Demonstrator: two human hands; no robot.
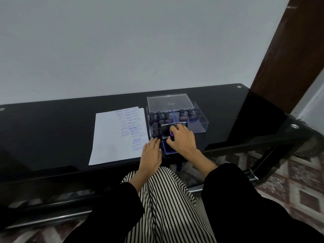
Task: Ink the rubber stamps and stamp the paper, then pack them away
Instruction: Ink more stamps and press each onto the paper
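Observation:
My right hand point(182, 139) grips a dark rubber stamp point(171, 135) and holds it down on the blue ink pad point(167, 149) near the table's front edge. The pad's lid point(166, 130) stands open behind the stamp. My left hand point(152, 151) rests flat on the table with straight fingers, touching the pad's left side and the paper's right edge. The white paper point(108, 137) lies to the left, with several blue word prints along its right side. A clear plastic box point(198, 123) behind the pad holds several dark stamps point(161, 118) upright.
The box's clear lid point(168, 100) leans at the back of the box. The black glass table point(52, 123) runs up to a pale wall. A brown door frame point(287, 50) stands at the right. Patterned floor lies below, and my striped lap is at the front edge.

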